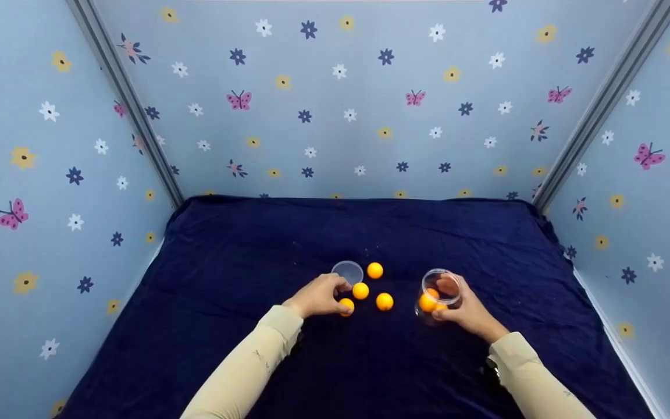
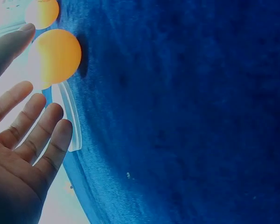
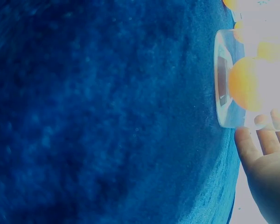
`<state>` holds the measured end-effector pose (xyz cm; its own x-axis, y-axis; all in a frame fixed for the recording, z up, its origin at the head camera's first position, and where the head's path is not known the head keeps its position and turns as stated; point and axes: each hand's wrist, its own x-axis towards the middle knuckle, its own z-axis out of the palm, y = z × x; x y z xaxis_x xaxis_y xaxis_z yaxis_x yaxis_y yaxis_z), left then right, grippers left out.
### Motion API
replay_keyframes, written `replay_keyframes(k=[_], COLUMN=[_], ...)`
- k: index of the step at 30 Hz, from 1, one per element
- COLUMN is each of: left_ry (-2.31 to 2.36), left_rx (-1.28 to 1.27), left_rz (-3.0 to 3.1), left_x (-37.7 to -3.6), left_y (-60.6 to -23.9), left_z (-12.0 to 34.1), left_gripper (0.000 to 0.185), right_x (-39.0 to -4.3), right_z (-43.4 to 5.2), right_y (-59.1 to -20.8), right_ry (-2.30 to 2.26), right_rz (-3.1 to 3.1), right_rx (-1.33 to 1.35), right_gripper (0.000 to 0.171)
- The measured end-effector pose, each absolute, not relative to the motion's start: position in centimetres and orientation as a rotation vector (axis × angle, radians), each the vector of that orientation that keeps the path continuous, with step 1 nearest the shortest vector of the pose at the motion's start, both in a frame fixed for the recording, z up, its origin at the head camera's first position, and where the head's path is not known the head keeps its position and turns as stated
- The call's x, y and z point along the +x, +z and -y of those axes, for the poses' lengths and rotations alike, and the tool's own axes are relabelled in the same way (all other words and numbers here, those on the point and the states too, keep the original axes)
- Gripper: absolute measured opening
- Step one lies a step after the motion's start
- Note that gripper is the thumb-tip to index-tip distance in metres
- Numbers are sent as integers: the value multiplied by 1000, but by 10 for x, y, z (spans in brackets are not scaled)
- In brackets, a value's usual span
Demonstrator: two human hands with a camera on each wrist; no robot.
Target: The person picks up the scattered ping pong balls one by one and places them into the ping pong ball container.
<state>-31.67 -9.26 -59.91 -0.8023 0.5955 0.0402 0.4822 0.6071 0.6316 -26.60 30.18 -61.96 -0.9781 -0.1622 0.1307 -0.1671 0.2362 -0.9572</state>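
My left hand (image 1: 320, 295) reaches over an orange table tennis ball (image 1: 346, 306), with thumb and fingers spread around it. In the left wrist view, the fingers are apart and the ball (image 2: 56, 56) sits on the cloth by the thumb tip. A clear round lid (image 1: 348, 271) lies just beyond this hand's fingertips. With my right hand (image 1: 466, 311) I grip an upright clear plastic jar (image 1: 420, 309) from its right side. Orange balls (image 1: 428, 300) show through the jar wall; its mouth is uncovered.
Three more orange balls rest between the hands: one by the lid (image 1: 360, 291), one farther back (image 1: 375, 270) and one nearer the jar (image 1: 385, 301). A wrinkled dark blue cloth (image 1: 242, 250) covers the table. Flower-patterned panels (image 1: 335, 93) enclose the back and sides.
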Motion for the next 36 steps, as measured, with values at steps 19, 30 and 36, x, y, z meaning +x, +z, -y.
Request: replay_keyframes(k=[19, 30, 36], left_ry=[910, 851, 833], left_rx=[842, 911, 904], left_rz=[-2636, -2655, -2654], left_x=[-318, -318, -315], left_y=[-602, -603, -603], left_z=[94, 90, 91], left_gripper=[48, 37, 35], right_x=[-272, -273, -268], right_z=[-305, -306, -304], right_y=[-616, -618, -622], right_ry=[1888, 1911, 1922], right_rz=[2483, 2485, 2475], right_rx=[380, 367, 364], right_gripper=[90, 91, 90])
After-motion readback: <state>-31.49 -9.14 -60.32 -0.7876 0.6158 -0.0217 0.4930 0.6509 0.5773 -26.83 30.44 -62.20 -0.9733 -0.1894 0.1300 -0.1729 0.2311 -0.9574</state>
